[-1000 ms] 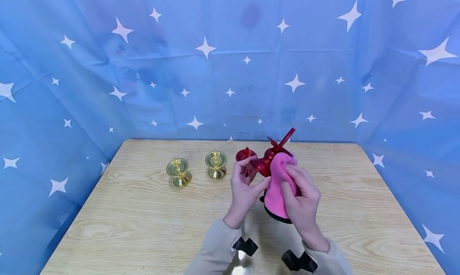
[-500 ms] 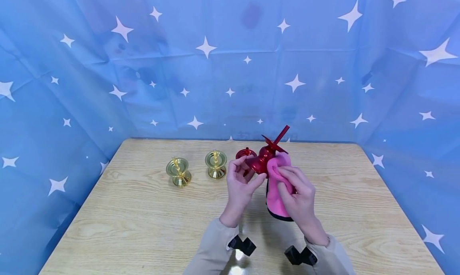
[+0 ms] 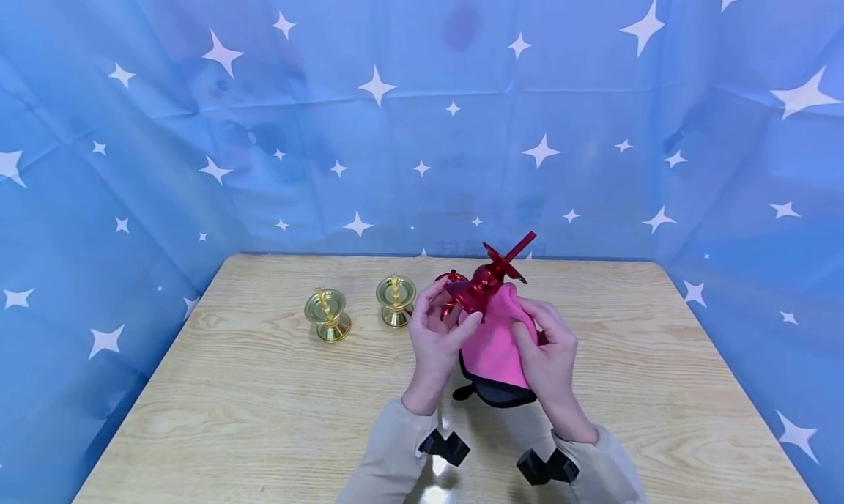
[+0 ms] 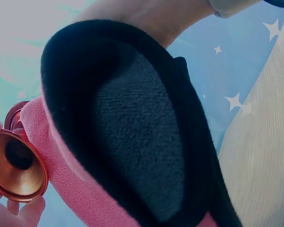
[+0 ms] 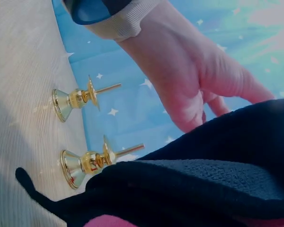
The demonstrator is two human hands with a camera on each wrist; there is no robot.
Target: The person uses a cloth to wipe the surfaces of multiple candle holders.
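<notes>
Your left hand (image 3: 435, 328) kept pinching the red candle holder (image 3: 484, 280) above the table (image 3: 264, 401), now tilted further over. Your right hand (image 3: 543, 350), fingers curled in the pink cloth (image 3: 491, 343), had spread it under the base, so wiping went on.

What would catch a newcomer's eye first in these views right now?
First the shiny red candlestick, held tilted above the middle of the wooden table by the left hand, while the right hand presses a pink cloth with a black underside against it. Next, two gold candlesticks stand upright to the left, against a blue backdrop with white stars.
</notes>
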